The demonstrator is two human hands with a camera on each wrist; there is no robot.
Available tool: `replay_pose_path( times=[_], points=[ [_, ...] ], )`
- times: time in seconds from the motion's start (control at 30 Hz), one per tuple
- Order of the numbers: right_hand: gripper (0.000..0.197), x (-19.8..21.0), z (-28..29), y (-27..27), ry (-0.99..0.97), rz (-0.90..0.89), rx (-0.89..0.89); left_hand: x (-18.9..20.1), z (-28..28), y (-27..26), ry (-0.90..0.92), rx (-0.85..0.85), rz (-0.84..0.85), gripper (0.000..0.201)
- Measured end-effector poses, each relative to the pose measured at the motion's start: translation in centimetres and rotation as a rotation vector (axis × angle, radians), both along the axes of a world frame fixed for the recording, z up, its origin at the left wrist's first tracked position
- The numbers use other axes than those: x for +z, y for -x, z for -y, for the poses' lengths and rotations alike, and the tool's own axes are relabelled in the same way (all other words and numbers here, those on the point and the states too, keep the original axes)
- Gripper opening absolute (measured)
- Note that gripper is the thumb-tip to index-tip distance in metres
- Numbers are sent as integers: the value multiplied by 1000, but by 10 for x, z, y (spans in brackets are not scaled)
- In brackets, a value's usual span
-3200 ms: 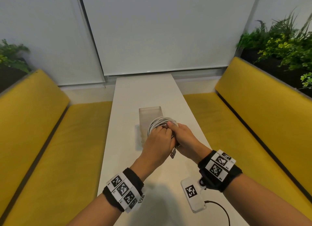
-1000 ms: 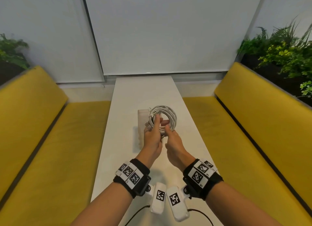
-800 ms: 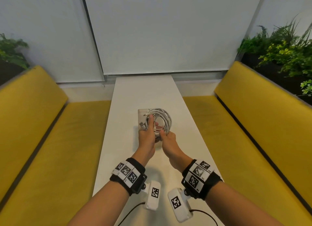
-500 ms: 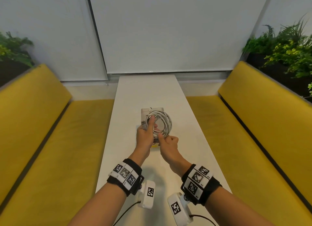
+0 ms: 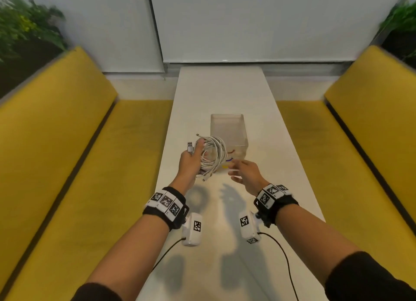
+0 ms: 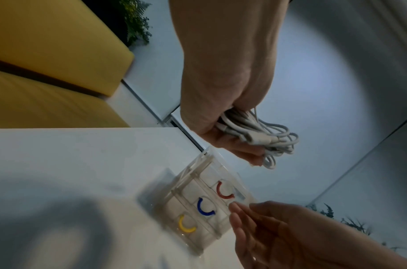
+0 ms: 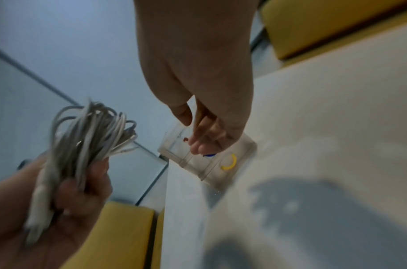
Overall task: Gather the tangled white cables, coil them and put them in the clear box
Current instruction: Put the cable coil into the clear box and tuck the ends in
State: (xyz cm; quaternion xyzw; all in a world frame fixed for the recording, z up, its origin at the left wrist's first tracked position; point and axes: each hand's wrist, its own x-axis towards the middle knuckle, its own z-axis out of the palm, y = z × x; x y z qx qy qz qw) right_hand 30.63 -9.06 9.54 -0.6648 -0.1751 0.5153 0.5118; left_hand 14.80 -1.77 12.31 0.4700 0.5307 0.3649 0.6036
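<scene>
The coiled white cables [image 5: 213,156] hang in a round bundle above the white table [image 5: 225,93], just left of the clear box [image 5: 228,131]. My left hand [image 5: 190,160] grips the coil [image 6: 260,134] at its near side, with plug ends sticking out above and below my fist. The clear box [image 6: 205,198] has red, blue and yellow arc handles on its near face. My right hand [image 5: 242,169] is off the coil, fingers straight, its fingertips [image 7: 198,145] at the box's near face [image 7: 207,154]; I cannot tell whether they touch it.
Yellow benches [image 5: 67,154] run along both sides of the narrow table. Green plants [image 5: 24,28] stand behind the backrests. White blinds [image 5: 258,19] close off the far end. Black wires [image 5: 283,253] trail from my wrist cameras over the near table.
My right hand has let go of the coil and moved right, to the front of the box. My left hand now holds the coil alone and has shifted it left, off the box.
</scene>
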Motion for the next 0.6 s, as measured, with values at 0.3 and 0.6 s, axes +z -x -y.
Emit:
replay_pose_path(
  times=[0.3,0.6],
  points=[
    [15,-29,-54,8,18,-162,-405,-7,-7,14,88,-37,4,78],
    [21,-32,-63,17,-17,-325,-471,-13,-14,21,128,-92,17,65]
  ],
)
